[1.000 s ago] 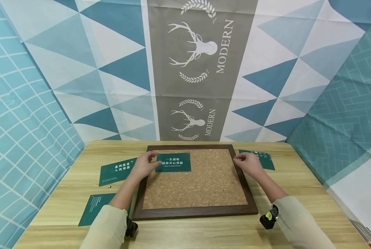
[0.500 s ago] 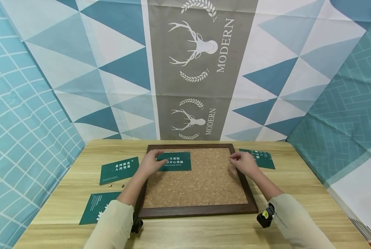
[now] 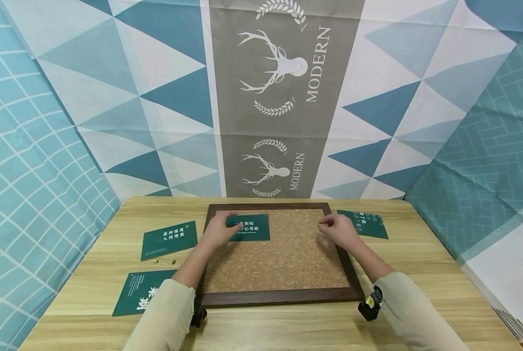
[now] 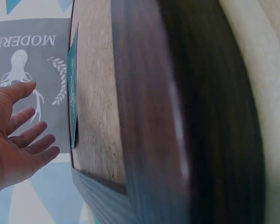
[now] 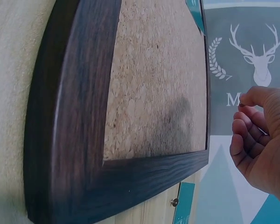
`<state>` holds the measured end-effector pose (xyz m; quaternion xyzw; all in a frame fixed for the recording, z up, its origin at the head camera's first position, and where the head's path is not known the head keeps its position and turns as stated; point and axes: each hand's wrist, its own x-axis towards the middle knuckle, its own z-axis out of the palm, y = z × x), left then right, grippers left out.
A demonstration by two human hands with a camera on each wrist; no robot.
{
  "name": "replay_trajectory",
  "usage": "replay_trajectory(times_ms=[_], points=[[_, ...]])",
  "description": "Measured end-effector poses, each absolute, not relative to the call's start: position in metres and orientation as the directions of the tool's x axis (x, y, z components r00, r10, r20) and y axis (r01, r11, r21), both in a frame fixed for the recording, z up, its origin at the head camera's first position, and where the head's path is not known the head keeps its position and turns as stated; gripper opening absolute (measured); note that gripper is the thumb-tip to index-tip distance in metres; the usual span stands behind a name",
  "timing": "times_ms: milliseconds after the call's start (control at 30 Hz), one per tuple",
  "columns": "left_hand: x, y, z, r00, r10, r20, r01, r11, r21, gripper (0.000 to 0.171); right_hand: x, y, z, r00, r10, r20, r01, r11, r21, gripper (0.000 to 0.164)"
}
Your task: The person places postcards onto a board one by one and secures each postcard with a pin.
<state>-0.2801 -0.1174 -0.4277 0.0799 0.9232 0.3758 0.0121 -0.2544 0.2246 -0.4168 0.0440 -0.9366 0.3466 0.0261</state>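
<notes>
My left hand (image 3: 217, 231) hovers above the left end of a green card (image 3: 257, 227) that lies on the cork board (image 3: 279, 265). In the left wrist view its fingers are spread and hold nothing. Over the board's right side, my right hand (image 3: 340, 231) pinches a small dark thumbtack (image 5: 241, 105) between thumb and forefinger, other fingers curled. The card's left part is hidden behind the left hand in the head view. The board's dark wooden frame (image 3: 283, 296) lies flat on the table.
Two more green cards, an upper one (image 3: 169, 239) and a lower one (image 3: 140, 292), lie left of the board, with two small metal tacks (image 3: 173, 262) between them. Another green card (image 3: 367, 225) lies to the right, with a tack (image 5: 174, 202) beside it. A patterned cloth (image 3: 266, 122) hangs behind.
My left hand has moved right, further over the card on the board. My right hand has moved left from the frame's right edge to over the cork. The cards have stayed put.
</notes>
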Motion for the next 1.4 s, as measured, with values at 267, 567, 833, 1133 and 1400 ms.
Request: replay_trajectory(times_ms=[267, 567, 833, 1133, 1400], points=[[-0.283, -0.111, -0.433, -0.977, 0.197, 0.077, 0.195, 0.698, 0.689, 0.051, -0.256, 0.216, -0.416, -0.994, -0.074, 0.081, -0.108, 0.758, -0.643, 0.020], [-0.284, -0.102, -0.437, -0.967, 0.233, 0.100, 0.240, 0.713, 0.658, 0.048, -0.258, 0.207, -0.415, -0.990, -0.109, 0.088, -0.140, 0.740, -0.658, 0.021], [-0.282, -0.094, -0.439, -0.971, 0.232, 0.057, 0.219, 0.774, 0.594, 0.046, -0.261, 0.199, -0.420, -0.988, -0.130, 0.088, -0.155, 0.733, -0.662, 0.016], [-0.280, -0.088, -0.440, -0.966, 0.260, 0.017, 0.219, 0.775, 0.592, 0.044, -0.261, 0.191, -0.420, -0.989, -0.137, 0.049, -0.134, 0.731, -0.670, 0.015], [-0.281, -0.085, -0.446, -0.959, 0.283, 0.025, 0.250, 0.800, 0.545, 0.041, -0.260, 0.186, -0.419, -0.985, -0.165, 0.052, -0.157, 0.730, -0.665, 0.014]])
